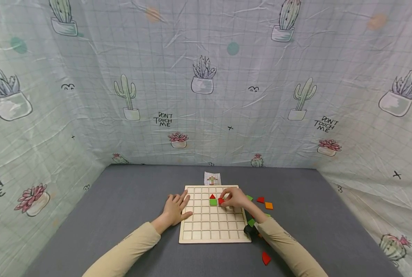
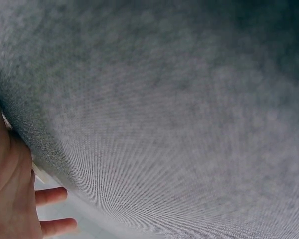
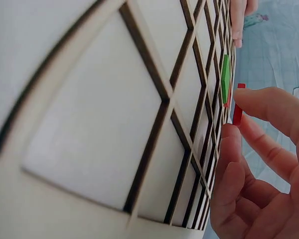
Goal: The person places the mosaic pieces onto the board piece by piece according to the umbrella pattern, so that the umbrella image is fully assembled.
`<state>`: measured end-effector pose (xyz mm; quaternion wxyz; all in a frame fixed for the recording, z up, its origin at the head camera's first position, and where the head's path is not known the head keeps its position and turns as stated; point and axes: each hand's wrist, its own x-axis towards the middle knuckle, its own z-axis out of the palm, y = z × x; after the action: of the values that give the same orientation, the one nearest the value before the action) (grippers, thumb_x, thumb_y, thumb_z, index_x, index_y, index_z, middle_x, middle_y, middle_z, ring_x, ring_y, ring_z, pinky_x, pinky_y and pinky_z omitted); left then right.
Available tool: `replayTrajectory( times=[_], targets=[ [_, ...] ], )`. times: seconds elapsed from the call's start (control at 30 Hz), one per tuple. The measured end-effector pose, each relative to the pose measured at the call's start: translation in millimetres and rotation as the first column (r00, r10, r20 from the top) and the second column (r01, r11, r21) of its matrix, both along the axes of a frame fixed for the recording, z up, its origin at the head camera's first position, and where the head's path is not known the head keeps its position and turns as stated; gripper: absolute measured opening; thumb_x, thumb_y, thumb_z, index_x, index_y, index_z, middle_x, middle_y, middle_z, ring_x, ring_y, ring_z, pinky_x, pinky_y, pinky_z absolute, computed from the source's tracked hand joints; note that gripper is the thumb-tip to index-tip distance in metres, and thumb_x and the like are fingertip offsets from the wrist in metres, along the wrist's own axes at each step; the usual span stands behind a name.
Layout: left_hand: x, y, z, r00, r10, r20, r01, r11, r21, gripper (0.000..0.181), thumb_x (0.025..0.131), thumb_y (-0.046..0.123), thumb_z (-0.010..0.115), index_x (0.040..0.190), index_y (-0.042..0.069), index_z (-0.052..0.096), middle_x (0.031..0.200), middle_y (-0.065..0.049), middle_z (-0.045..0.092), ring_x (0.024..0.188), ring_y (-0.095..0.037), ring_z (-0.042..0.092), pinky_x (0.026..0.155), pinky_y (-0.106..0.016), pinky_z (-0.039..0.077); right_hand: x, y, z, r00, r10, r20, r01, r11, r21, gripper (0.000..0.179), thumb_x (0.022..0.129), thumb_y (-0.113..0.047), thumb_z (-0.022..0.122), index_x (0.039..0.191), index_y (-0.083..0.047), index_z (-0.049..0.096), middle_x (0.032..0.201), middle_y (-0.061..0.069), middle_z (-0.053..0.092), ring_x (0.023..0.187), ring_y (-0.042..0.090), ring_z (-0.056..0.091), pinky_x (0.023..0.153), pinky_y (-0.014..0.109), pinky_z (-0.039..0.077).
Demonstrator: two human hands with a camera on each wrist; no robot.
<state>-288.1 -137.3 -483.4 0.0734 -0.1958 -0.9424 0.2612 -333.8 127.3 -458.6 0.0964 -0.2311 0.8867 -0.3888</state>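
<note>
A square wooden grid board (image 1: 206,227) lies on the grey table in the head view. On it sit a green square tile (image 1: 213,202) and, just beyond that, a red triangle tile (image 1: 212,196). My right hand (image 1: 235,197) pinches a red tile (image 3: 238,104) between thumb and fingers, just right of the green square; the right wrist view shows it edge-on, a little off the board, so its full shape is hidden. With fingers spread, my left hand (image 1: 174,209) rests at the board's left edge, fingertips and thumb on the frame.
Loose tiles lie right of the board: an orange square (image 1: 269,206), a red piece (image 1: 260,200), green pieces (image 1: 251,222) and a red curved-edge piece (image 1: 266,258). A patterned card (image 1: 212,178) lies behind the board. A black object (image 1: 249,230) is by my right sleeve.
</note>
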Motion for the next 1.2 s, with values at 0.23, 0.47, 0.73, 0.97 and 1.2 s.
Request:
replayTrajectory(
  times=[0.23,0.47,0.73,0.97,1.2],
  targets=[
    [9.0,4.0,11.2,0.999,0.01,0.031,-0.011,0.999,0.051,0.066,0.087,0.063,0.027,0.138,0.022,0.035,0.144,0.002,0.031,0.111,-0.019,0.043,0.085,-0.039,0.034,-2.7,-3,-2.2,0.996,-0.023,0.081,0.022,1.0,0.015,0.022,0.073,-0.005,0.07,0.093,-0.002,0.065,0.072,0.013,0.066,0.054,0.017,0.06,0.05,0.025,0.043],
    [9.0,3.9,11.4,0.999,0.013,0.044,-0.016,0.998,0.065,0.066,0.087,0.062,0.027,0.138,0.021,0.034,0.145,0.002,0.031,0.113,-0.019,0.042,0.087,-0.04,0.033,-4.0,-6,-3.3,0.994,-0.053,0.101,0.049,0.998,0.038,0.021,0.072,-0.007,0.071,0.092,-0.004,0.065,0.068,0.008,0.066,0.051,0.014,0.057,0.049,0.024,0.041],
    [9.0,4.1,12.7,0.999,0.016,0.05,-0.02,0.997,0.077,0.065,0.087,0.062,0.028,0.137,0.021,0.035,0.144,0.001,0.031,0.113,-0.019,0.043,0.087,-0.04,0.033,-5.0,-7,-4.5,0.99,-0.084,0.114,0.079,0.996,0.049,0.02,0.071,-0.007,0.072,0.091,-0.005,0.066,0.065,0.007,0.065,0.048,0.011,0.053,0.047,0.022,0.038],
    [9.3,4.1,12.1,0.999,0.013,0.052,-0.017,0.997,0.08,0.065,0.087,0.062,0.028,0.138,0.021,0.035,0.144,0.001,0.031,0.113,-0.02,0.043,0.087,-0.041,0.033,-4.2,-6,-5.6,0.99,-0.105,0.095,0.1,0.993,0.056,0.021,0.07,-0.007,0.073,0.09,-0.005,0.066,0.063,0.006,0.064,0.049,0.011,0.054,0.047,0.021,0.037],
    [9.8,4.5,13.2,0.998,0.006,0.058,-0.012,0.995,0.097,0.065,0.088,0.061,0.029,0.138,0.02,0.035,0.145,0.0,0.031,0.113,-0.02,0.043,0.087,-0.041,0.033,-0.5,-2,0.0,0.992,-0.104,0.076,0.101,0.994,0.049,0.011,0.077,-0.007,0.066,0.087,-0.001,0.065,0.068,0.01,0.065,0.052,0.022,0.057,0.048,0.024,0.039]
  ],
)
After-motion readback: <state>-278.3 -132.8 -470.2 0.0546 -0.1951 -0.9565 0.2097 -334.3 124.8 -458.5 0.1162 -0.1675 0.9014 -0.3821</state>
